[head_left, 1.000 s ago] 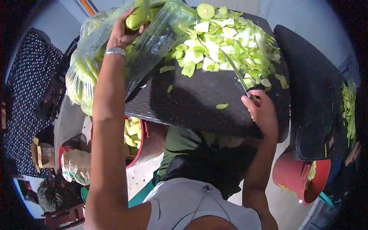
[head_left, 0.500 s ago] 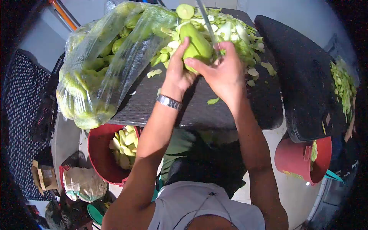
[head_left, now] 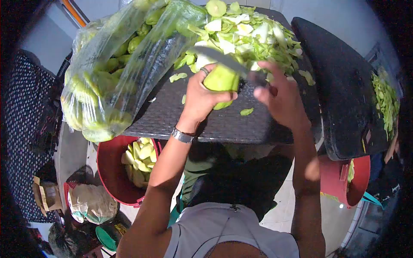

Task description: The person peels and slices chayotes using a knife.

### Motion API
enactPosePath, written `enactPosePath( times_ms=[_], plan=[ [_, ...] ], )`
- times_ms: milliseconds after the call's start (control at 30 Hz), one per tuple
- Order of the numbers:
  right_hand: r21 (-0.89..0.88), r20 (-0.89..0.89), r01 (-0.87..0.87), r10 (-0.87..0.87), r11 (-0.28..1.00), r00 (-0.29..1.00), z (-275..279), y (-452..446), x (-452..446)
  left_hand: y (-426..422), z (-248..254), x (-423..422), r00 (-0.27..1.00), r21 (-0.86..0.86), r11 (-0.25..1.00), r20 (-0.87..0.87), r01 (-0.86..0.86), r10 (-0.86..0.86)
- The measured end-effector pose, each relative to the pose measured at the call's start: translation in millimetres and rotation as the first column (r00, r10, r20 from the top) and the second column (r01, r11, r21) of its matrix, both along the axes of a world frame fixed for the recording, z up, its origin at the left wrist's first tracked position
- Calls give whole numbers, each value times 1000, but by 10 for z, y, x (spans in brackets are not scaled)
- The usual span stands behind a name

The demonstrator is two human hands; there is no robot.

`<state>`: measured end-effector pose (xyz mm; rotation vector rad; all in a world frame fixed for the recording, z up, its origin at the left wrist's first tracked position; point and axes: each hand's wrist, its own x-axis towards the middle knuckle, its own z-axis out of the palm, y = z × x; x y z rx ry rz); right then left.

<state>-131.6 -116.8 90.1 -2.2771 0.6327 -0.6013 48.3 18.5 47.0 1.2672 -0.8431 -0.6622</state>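
Observation:
My left hand [head_left: 207, 96] is wrapped round a pear-shaped green chayote [head_left: 223, 81], holding it above the dark table [head_left: 172, 122]. In my right hand [head_left: 282, 96] is a knife [head_left: 226, 59], its blade smeared by motion and pointing left across the top of the chayote. Most of the handle is hidden by the fingers. Beyond both hands lies a heap of pale green peelings [head_left: 254, 36], with a cut round end piece [head_left: 216, 7] at its back. To the left a clear plastic bag [head_left: 101, 86] is full of whole chayotes.
Below the table's left side stands a red bucket [head_left: 103, 167] with pale peeled pieces [head_left: 141, 157]. Another red bucket [head_left: 333, 180] is at the right, under a black chair-like panel [head_left: 340, 94]. More green peelings [head_left: 385, 101] lie farther right. A stuffed sack [head_left: 92, 204] sits lower left.
The knife has swung from upright to lying slantwise over the chayote. My right hand has moved right and down, away from the chayote; my left hand has lowered it toward me and turned it.

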Motion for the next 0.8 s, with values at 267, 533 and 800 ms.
enactPosePath(
  times_ms=[267,533,800],
  plan=[
    [-245,-61,-191,181,951,982,49,110,-205,130,-7,-28,814,-75,997,578,-21,60],
    [-250,110,-247,281,936,953,-62,55,-152,87,106,-317,832,-19,999,555,44,-26],
    [-116,290,44,-9,992,957,-376,-513,223,1,-58,-536,533,-296,929,761,-221,369]
  ],
)
